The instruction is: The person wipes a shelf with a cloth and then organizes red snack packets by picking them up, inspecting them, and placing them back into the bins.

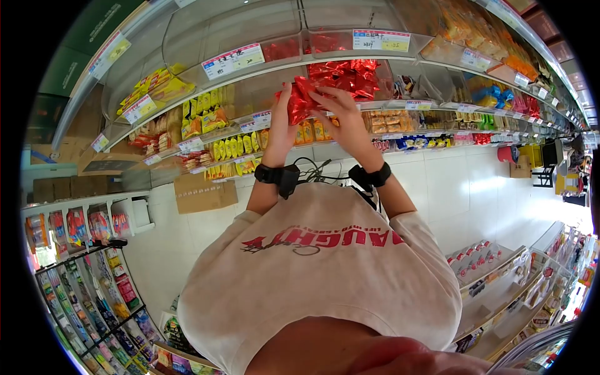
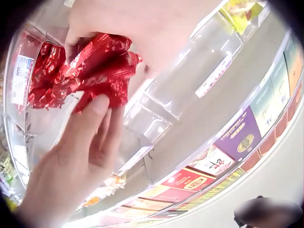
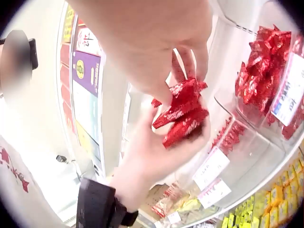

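Note:
Several shiny red foil packets point(image 1: 302, 105) are bunched between my two hands, in front of the upper shelf bins. My left hand point(image 1: 282, 128) grips the bunch from the left side; in the right wrist view its fingers wrap beneath the packets point(image 3: 183, 111). From the other side my right hand point(image 1: 351, 128) pinches the bunch, thumb on the near face in the left wrist view. Right behind them, a clear bin holds a pile of matching red packets point(image 1: 356, 78). Part of the held bunch is hidden by fingers.
Price tags point(image 1: 233, 60) line the clear shelf edges. Yellow snack packs point(image 1: 215, 120) fill bins at the left, orange ones point(image 1: 481, 37) at the upper right. A cardboard box point(image 1: 205, 192) stands on the floor below. Cables point(image 1: 312, 167) hang near my wrists.

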A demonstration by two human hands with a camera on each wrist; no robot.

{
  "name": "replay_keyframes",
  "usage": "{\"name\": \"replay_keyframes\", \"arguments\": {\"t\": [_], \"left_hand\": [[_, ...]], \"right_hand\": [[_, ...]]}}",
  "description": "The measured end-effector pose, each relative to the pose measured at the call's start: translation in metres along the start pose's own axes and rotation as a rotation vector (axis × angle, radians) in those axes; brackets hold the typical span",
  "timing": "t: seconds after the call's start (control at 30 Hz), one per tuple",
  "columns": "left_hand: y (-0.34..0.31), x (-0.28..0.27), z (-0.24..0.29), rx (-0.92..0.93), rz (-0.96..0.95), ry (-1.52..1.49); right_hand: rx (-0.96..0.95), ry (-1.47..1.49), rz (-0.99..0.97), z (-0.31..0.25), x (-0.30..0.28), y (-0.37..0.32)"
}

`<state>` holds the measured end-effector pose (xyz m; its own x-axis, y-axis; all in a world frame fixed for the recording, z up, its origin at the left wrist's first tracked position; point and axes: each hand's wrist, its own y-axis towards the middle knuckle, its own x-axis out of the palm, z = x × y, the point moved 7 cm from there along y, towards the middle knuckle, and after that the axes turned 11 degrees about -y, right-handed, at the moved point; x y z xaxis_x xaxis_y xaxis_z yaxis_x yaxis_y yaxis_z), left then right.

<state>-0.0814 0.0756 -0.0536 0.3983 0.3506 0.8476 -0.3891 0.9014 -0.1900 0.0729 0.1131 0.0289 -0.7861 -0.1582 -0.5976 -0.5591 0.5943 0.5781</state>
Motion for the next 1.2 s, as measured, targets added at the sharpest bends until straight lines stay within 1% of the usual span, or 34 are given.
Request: {"name": "replay_keyframes", "arguments": {"t": [0.07, 0.1, 0.2, 0.23, 0.33, 0.37, 0.4, 0.47, 0.53, 0.57, 0.63, 0.73, 0.77, 0.87, 0.9, 0.93, 1.0, 1.03, 1.13, 1.17, 1.2], "left_hand": [[-0.007, 0.016, 0.003, 0.053, -0.017, 0.131], [-0.010, 0.023, 0.004, 0.080, -0.027, 0.194], [-0.017, 0.027, -0.002, 0.004, -0.043, 0.151], [-0.015, 0.023, -0.004, 0.002, -0.034, 0.139], [-0.010, 0.011, -0.004, 0.013, 0.001, 0.124], [-0.012, 0.009, -0.002, 0.022, 0.023, 0.134], [-0.014, 0.007, 0.001, 0.034, 0.046, 0.141], [-0.018, 0.009, 0.009, 0.047, 0.032, 0.135], [-0.027, 0.009, 0.017, 0.071, 0.035, 0.132], [-0.031, 0.010, 0.021, 0.090, 0.042, 0.129], [-0.031, 0.008, 0.027, 0.113, 0.041, 0.126], [-0.032, -0.001, 0.034, 0.132, 0.026, 0.120], [-0.034, -0.001, 0.037, 0.144, 0.018, 0.117], [-0.037, -0.008, 0.046, 0.168, 0.017, 0.110], [-0.039, -0.009, 0.049, 0.179, 0.013, 0.108], [-0.040, -0.009, 0.051, 0.189, 0.006, 0.107], [-0.039, -0.015, 0.054, 0.206, 0.026, 0.098], [-0.038, -0.018, 0.054, 0.212, 0.031, 0.102], [-0.036, -0.022, 0.053, 0.228, 0.059, 0.120], [-0.035, -0.021, 0.051, 0.230, 0.067, 0.128], [-0.033, -0.020, 0.048, 0.240, 0.068, 0.147]], "right_hand": [[0.025, -0.020, -0.014, -0.005, 0.004, -0.005], [0.007, -0.019, -0.035, -0.003, 0.006, -0.009], [-0.027, 0.061, -0.029, -0.004, 0.002, -0.013], [-0.006, 0.056, -0.031, -0.004, 0.000, -0.014], [0.231, 0.474, -0.037, 0.015, -0.004, -0.011], [0.191, 0.356, 0.060, 0.017, -0.017, -0.005], [0.219, 0.278, 0.067, 0.033, -0.021, -0.001], [0.269, 0.127, 0.079, 0.085, -0.026, 0.004], [0.363, -0.152, -0.054, 0.169, -0.008, -0.007], [0.405, -0.249, -0.108, 0.185, -0.002, -0.009], [0.483, -0.445, -0.211, 0.206, 0.009, -0.009], [0.670, -0.631, -0.375, 0.229, 0.033, -0.014], [0.716, -0.667, -0.386, 0.230, 0.036, -0.013], [0.693, -0.751, -0.250, 0.226, 0.031, -0.013], [0.617, -0.773, -0.201, 0.231, 0.034, -0.012], [0.602, -0.702, -0.242, 0.244, 0.035, -0.013], [0.582, -0.563, -0.321, 0.223, 0.022, -0.008], [0.584, -0.537, -0.277, 0.213, 0.016, -0.005], [0.430, -0.180, -0.087, 0.163, 0.000, 0.004], [0.437, 0.006, -0.086, 0.146, 0.005, 0.004], [0.408, 0.117, -0.080, 0.122, 0.007, 0.004]]}}
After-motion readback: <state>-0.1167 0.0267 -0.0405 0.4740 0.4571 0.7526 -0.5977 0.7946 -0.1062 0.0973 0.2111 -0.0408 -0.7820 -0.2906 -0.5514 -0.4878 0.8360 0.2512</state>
